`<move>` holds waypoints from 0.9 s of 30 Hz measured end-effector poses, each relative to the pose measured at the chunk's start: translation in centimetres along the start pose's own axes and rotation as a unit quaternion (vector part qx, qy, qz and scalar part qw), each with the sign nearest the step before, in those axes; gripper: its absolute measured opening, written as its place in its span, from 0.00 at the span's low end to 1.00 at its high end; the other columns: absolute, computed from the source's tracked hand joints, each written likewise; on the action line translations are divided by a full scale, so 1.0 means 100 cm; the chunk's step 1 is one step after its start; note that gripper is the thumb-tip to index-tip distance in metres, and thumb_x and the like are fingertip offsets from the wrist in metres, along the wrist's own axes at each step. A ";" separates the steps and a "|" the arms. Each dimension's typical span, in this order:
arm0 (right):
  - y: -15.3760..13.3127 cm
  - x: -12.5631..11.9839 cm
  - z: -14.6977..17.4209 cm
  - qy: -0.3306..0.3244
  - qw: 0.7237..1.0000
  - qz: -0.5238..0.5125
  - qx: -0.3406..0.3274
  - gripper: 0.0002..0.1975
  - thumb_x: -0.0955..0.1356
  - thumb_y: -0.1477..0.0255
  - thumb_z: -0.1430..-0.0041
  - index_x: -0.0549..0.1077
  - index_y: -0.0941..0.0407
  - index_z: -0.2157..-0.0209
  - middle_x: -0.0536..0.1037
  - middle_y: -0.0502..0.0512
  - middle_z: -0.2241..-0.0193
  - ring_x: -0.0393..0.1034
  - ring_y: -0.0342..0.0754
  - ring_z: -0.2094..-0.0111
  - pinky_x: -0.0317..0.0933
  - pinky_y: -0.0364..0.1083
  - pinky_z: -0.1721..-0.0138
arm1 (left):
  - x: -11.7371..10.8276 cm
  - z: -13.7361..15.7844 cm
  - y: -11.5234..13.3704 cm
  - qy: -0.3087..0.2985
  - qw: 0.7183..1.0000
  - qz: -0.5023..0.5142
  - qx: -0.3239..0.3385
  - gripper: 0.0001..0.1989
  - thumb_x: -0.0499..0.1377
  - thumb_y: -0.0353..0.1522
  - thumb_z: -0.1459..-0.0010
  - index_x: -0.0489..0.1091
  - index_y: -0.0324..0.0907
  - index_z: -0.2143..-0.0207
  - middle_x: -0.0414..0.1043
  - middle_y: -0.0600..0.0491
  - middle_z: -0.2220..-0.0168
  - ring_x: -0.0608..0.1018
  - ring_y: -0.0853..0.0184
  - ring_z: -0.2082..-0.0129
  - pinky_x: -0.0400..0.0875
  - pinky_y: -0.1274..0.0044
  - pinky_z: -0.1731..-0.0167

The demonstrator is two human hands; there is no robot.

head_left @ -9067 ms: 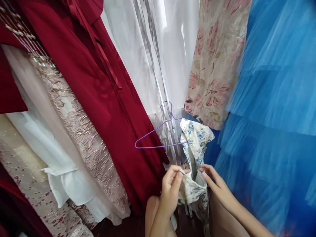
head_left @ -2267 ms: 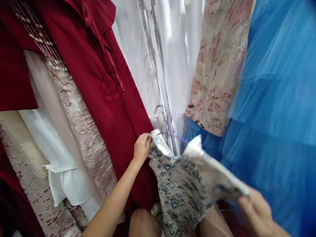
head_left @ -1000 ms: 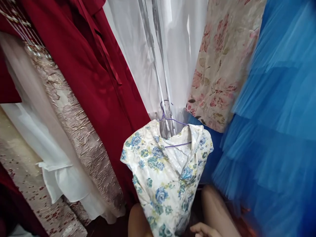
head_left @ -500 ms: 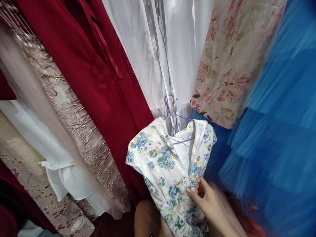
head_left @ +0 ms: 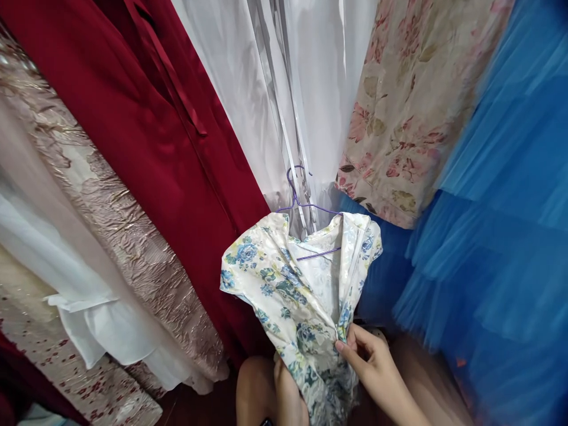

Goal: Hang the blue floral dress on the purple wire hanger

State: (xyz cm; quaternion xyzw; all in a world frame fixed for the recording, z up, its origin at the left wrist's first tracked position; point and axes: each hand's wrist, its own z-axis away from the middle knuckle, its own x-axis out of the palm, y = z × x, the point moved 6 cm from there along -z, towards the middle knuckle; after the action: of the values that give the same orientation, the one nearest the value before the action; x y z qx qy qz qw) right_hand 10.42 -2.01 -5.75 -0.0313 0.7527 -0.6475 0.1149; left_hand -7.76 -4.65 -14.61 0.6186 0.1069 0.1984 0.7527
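A white dress with blue and yellow-green flowers (head_left: 306, 307) hangs on a thin purple wire hanger (head_left: 295, 195), its V-shaped opening facing me. My right hand (head_left: 366, 358) is closed in a pinch on the fabric edge at the bottom of that opening, where a zipper line runs. The thumb presses beside a small, zipper-pull-like piece. Low on the dress's left side, my left hand (head_left: 290, 390) grips the cloth, with most of its fingers hidden behind it.
Behind hang a dark red gown (head_left: 146, 136), a white gown (head_left: 319, 106) with long ribbons, a pink floral garment (head_left: 399, 136) and a blue tiered tulle skirt (head_left: 497, 254). More pale, textured gowns (head_left: 146, 231) crowd the left. My bent knee (head_left: 255, 390) is below.
My right hand has closed onto the edge of the opening, which is spread wider. My left hand has come into view at the dress's side. The dress sits slightly further left.
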 end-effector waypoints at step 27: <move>0.005 -0.008 0.021 0.036 0.997 -0.066 0.011 0.11 0.68 0.62 0.39 0.66 0.55 0.63 0.57 0.42 0.79 0.52 0.42 0.77 0.48 0.42 0.73 | 0.060 0.061 0.108 -0.113 0.941 -0.212 0.238 0.15 0.53 0.39 0.35 0.69 0.40 0.71 0.69 0.53 0.74 0.71 0.68 0.72 0.64 0.81 0.71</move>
State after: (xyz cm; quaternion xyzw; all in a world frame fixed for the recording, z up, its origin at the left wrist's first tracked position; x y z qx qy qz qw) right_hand 11.72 -3.81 -6.44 -0.0565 0.7456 -0.6625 0.0450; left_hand -1.74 -5.80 -2.34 0.7613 0.1938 -0.0680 0.6150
